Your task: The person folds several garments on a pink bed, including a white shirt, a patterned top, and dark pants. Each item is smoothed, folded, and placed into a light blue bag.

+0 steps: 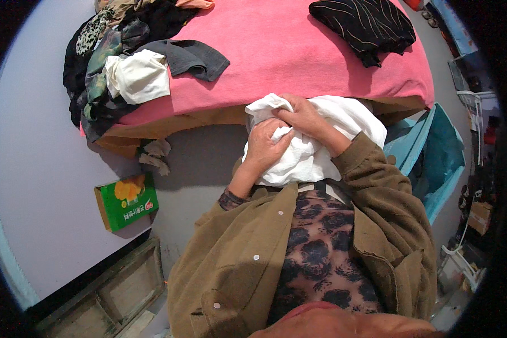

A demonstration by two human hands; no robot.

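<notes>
A white cloth garment [315,155] lies bunched across my lap, its far side against the edge of a table under a pink cover [253,50]. My left hand [265,143] grips a fold of it, fingers curled into the fabric. Just beyond, my right hand [304,118] pinches another gathered part near the garment's upper left. The two hands are close together, and the fingertips are partly hidden in the folds. What kind of garment it is cannot be made out.
Dark clothes [98,79] are heaped at the table's left, with a white folded cloth [138,76] and a grey one [191,59]. A black striped garment [363,28] lies far right. A green carton [128,201] stands at left; a blue bag [434,146] hangs open at right.
</notes>
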